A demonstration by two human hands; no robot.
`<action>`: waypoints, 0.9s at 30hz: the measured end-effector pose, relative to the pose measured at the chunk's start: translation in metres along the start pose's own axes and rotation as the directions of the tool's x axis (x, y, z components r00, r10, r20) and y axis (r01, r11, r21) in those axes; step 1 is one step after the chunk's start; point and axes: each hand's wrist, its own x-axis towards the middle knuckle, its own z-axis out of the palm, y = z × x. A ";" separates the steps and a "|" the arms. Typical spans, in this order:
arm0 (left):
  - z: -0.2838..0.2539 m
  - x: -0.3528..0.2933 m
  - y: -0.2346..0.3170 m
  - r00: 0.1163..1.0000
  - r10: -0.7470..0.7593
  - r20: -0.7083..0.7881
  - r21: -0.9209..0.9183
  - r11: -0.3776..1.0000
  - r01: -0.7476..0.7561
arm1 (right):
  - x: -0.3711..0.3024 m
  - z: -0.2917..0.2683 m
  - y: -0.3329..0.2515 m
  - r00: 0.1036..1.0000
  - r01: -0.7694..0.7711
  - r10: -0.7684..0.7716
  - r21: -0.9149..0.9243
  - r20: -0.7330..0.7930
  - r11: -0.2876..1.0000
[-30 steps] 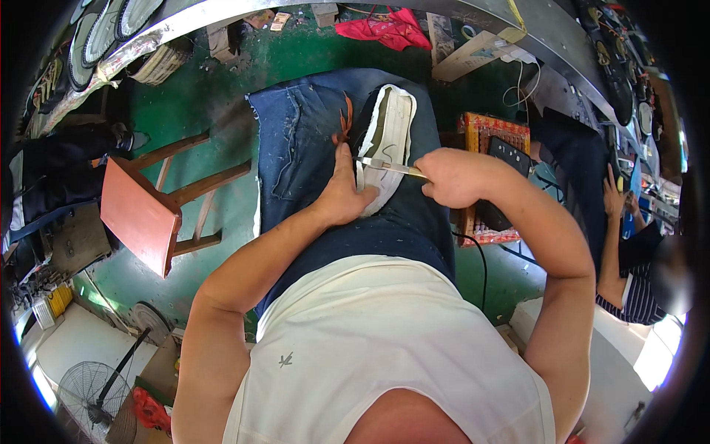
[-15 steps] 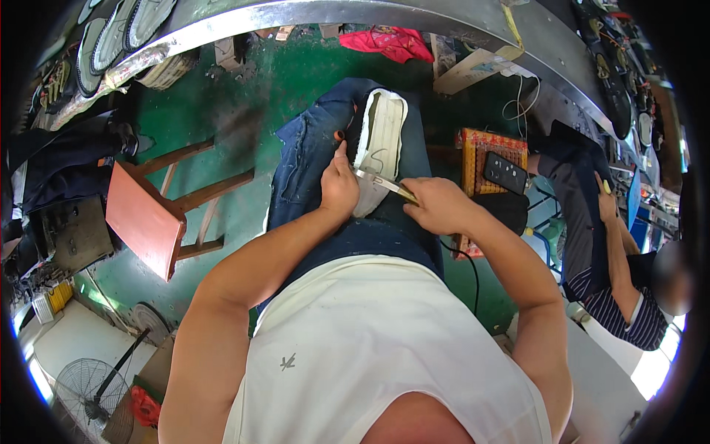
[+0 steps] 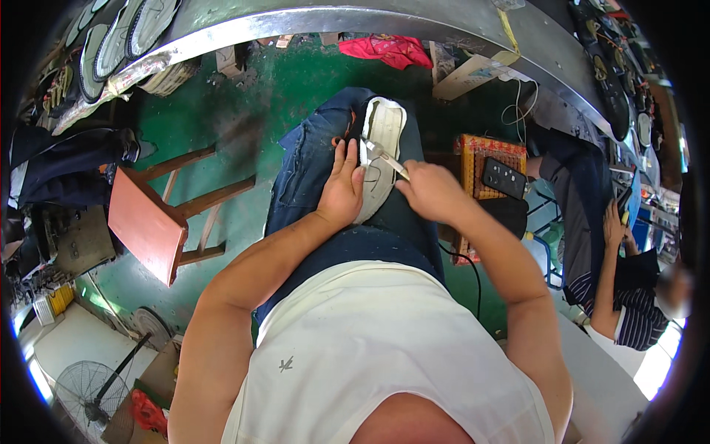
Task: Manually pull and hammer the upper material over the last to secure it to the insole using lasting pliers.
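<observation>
A shoe [image 3: 384, 122] lies sole up across my lap, its off-white underside showing and a dark upper just visible along its left side. My left hand [image 3: 342, 185] rests against that left side, fingers stretched out and thumb by the sole's edge. In my right hand [image 3: 433, 192] is a metal hand tool that looks like pincers [image 3: 386, 157], gripped by its handle. The tool's head touches or nearly touches the left rim of the sole at mid-length. A small orange-brown piece [image 3: 336, 140] shows beyond my left fingertips.
A metal-edged workbench [image 3: 296, 16] curves across the far side, with shoes [image 3: 151, 26] at its left. A reddish stool [image 3: 148, 226] stands left. To my right, a phone [image 3: 504, 177] lies on a beaded seat [image 3: 473, 159], and another person [image 3: 610, 229] sits beyond. A fan [image 3: 92, 399] is at lower left.
The tool has moved up and left along the sole, its handle now tilted more steeply. My left fingers have straightened along the shoe. The co-worker's arms have shifted.
</observation>
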 end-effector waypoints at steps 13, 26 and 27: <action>-0.034 0.040 0.030 0.873 -0.121 0.473 0.207 0.978 0.024 | 0.015 -0.023 0.033 0.994 -0.061 0.102 0.559 -0.042 0.827; -0.038 -0.008 0.028 0.853 -0.366 0.372 0.054 0.926 0.374 | -0.001 0.007 0.031 0.993 -0.117 0.107 0.385 0.046 0.916; -0.037 -0.011 0.027 0.790 -0.518 0.328 -0.044 0.827 0.560 | -0.009 0.013 0.023 0.996 -0.077 0.085 0.479 0.004 0.875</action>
